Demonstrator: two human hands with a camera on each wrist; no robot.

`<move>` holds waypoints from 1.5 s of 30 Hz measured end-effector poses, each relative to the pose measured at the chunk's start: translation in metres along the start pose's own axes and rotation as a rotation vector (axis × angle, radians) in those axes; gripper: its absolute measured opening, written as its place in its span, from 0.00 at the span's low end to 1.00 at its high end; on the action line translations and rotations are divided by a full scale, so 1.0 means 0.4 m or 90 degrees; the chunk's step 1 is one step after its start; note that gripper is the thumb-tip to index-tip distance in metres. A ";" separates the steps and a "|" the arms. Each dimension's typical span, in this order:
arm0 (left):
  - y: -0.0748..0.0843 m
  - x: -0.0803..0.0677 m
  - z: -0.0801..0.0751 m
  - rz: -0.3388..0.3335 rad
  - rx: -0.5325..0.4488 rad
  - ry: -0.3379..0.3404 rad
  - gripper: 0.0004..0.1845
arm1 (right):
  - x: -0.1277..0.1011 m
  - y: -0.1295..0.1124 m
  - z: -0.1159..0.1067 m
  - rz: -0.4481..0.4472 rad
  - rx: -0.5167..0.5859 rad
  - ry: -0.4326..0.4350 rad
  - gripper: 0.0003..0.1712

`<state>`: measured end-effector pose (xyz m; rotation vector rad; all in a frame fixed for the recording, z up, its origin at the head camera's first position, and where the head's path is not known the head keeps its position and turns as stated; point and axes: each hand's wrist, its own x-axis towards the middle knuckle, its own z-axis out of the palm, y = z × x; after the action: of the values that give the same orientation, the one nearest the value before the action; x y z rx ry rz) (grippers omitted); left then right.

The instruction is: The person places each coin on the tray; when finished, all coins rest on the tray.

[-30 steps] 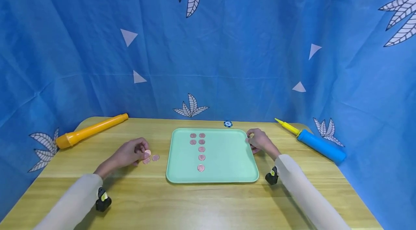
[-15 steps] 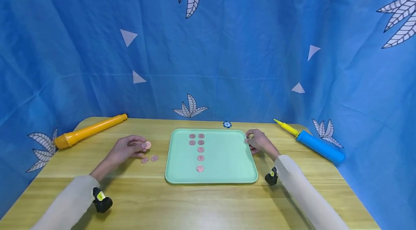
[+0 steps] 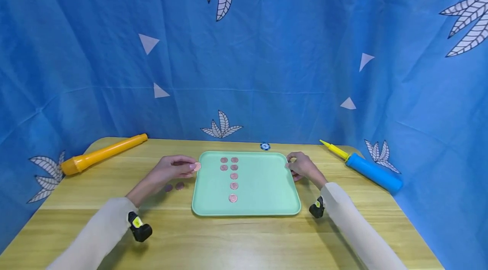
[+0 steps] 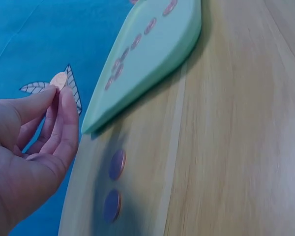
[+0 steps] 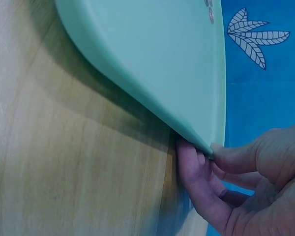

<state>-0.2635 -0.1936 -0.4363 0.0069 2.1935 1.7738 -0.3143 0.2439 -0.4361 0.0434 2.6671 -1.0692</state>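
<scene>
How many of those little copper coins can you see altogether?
9. Six coins lie on the green tray: two pairs at the far end, then one at a time toward the person. Two table coins lie left of it. The left hand pinches one coin.

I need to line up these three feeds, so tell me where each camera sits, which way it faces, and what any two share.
Head: worn above the table, facing forward and down at the green tray; shows both sleeves, left hand and right hand.
Left wrist: low behind the left hand, looking across the table at the tray; shows fingers pinching a coin.
Right wrist: low by the tray's corner; shows right-hand fingers gripping its rim.
Shared: all three show the tray; head and left wrist both show two loose coins on the table.
</scene>
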 end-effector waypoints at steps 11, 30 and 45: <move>0.007 0.044 0.103 0.107 -0.010 0.022 0.16 | 0.005 -0.006 -0.002 -0.005 -0.011 -0.007 0.11; -0.010 0.077 0.198 0.191 0.181 0.060 0.07 | 0.006 -0.002 -0.005 0.003 -0.005 -0.019 0.11; -0.009 0.085 0.230 0.171 0.249 0.104 0.02 | 0.010 0.002 -0.002 0.008 0.003 -0.012 0.09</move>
<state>-0.2721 -0.0999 -0.4644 0.2658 2.7364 1.4819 -0.3181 0.2449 -0.4372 0.0514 2.6445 -1.0673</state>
